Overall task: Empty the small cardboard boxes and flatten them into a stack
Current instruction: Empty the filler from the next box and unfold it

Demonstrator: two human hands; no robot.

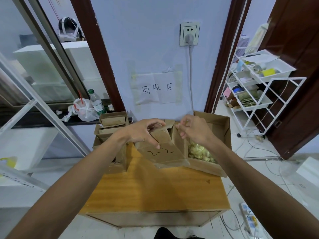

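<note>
The counter (155,192) has a smooth, orange-brown wood top, and it stands on a pale tiled floor (259,173). At the back right sits a big open box (222,135) with yellow bits (200,150) inside. At the back left is a pile of small brown boxes (110,133), some on top of others. Between them one small box (165,152) is tilted, held by the left hand (143,131). Its low end is just beside the big box. A little dark mark (208,181) shows on the wood.

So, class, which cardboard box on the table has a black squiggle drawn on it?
The small box gripped by the left hand, mid-table; the stacked boxes left of it and the large open box on the right show no markings.
</note>
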